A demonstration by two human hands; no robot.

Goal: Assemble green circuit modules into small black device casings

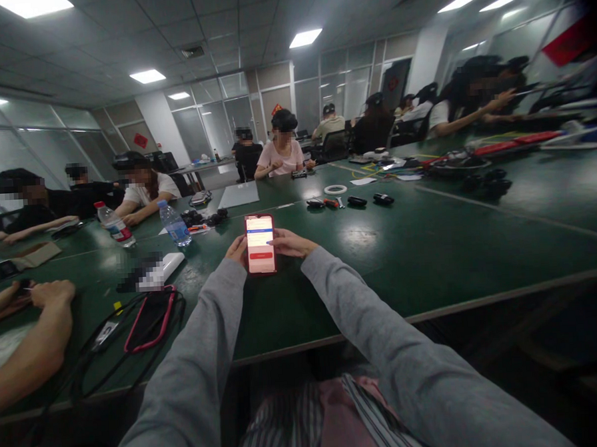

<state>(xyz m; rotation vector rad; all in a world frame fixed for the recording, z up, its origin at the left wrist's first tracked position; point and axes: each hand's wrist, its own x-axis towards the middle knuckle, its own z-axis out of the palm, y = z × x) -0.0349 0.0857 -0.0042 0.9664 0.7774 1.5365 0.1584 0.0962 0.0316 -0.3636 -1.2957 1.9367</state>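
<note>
A smartphone [260, 244] in a red case stands upright above the green table [405, 258], its lit screen facing me. My left hand [238, 250] grips its left edge. Reaching in from the right, my right hand [290, 242] holds the phone's right edge with the fingers near the top of the screen. Both my arms wear grey sleeves.
Two water bottles [174, 223] stand to the left beyond the phone. Black cables and a pink-edged pouch [151, 318] lie at front left. A neighbour's bare arm [29, 344] rests at the left. Small dark items and a tape ring [335, 189] lie mid-table. Several people sit around.
</note>
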